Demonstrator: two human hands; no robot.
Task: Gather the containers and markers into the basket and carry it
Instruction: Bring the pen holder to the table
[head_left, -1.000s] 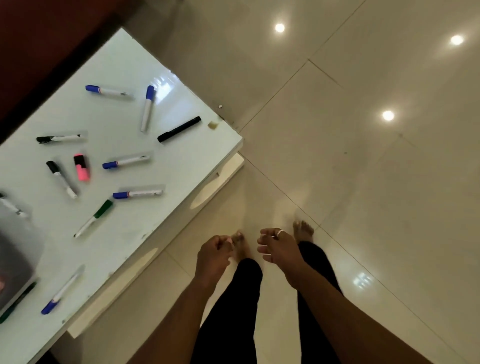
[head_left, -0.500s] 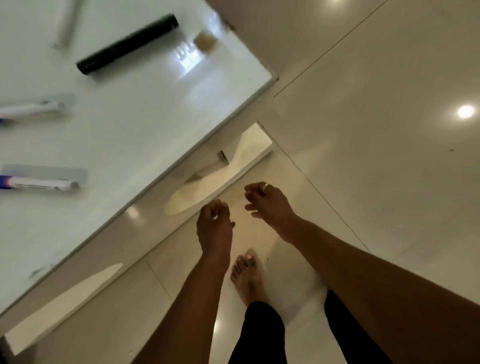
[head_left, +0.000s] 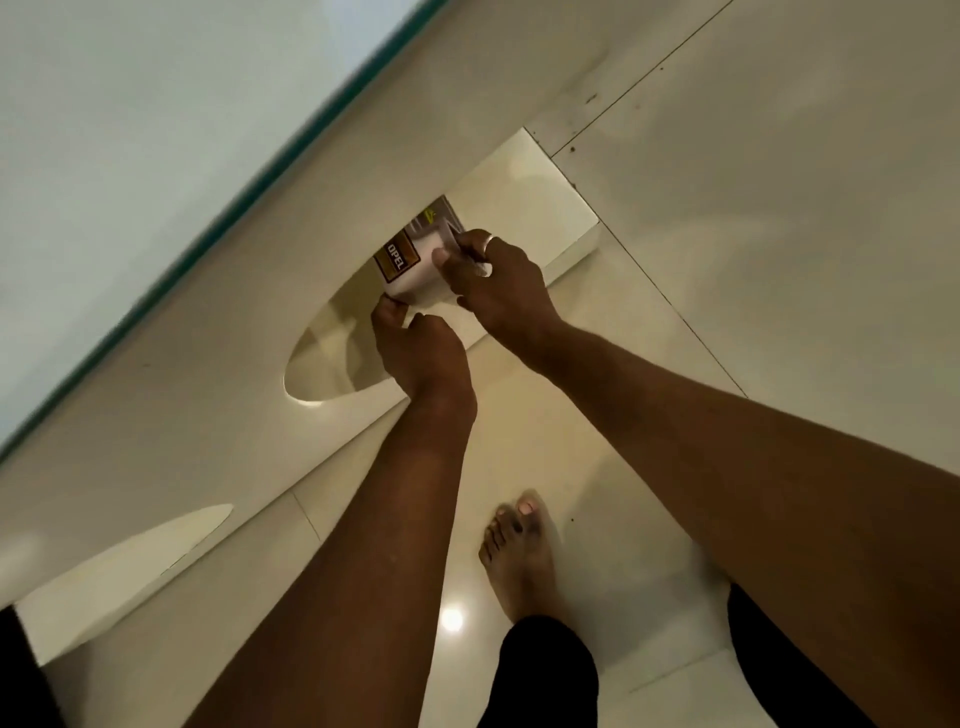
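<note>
The white container (head_left: 423, 270) sits at the upper end of the oval cut-out (head_left: 332, 358), an opening in the pale panel below the glass-topped surface (head_left: 130, 130). The container carries a brown label (head_left: 402, 262) printed "OPEL", facing up and toward the cut-out. Its far end is partly hidden and blurred, so its full shape cannot be told. The right hand (head_left: 498, 283), on the side of the container away from the cut-out, grasps it: the thumb presses on the white face and the fingers curl round the far edge. A ring (head_left: 489, 240) is worn on one finger of this hand. The left hand (head_left: 423, 353) lies over the right end of the cut-out with its fingers curled, and its fingertips pinch the near lower corner of the container. Both forearms reach in from the lower edge of the view. Just beyond the cut-out, behind the container, a flat pale shelf (head_left: 540, 202) projects from under the panel. A second cut-out (head_left: 156, 545) of like shape lies well apart from the first, further along the same panel toward the lower left. On the tiled floor (head_left: 779, 208), near the cut-out on the person's side, one bare foot (head_left: 519, 561) stands flat, with a black trouser leg (head_left: 545, 670) above it.
</note>
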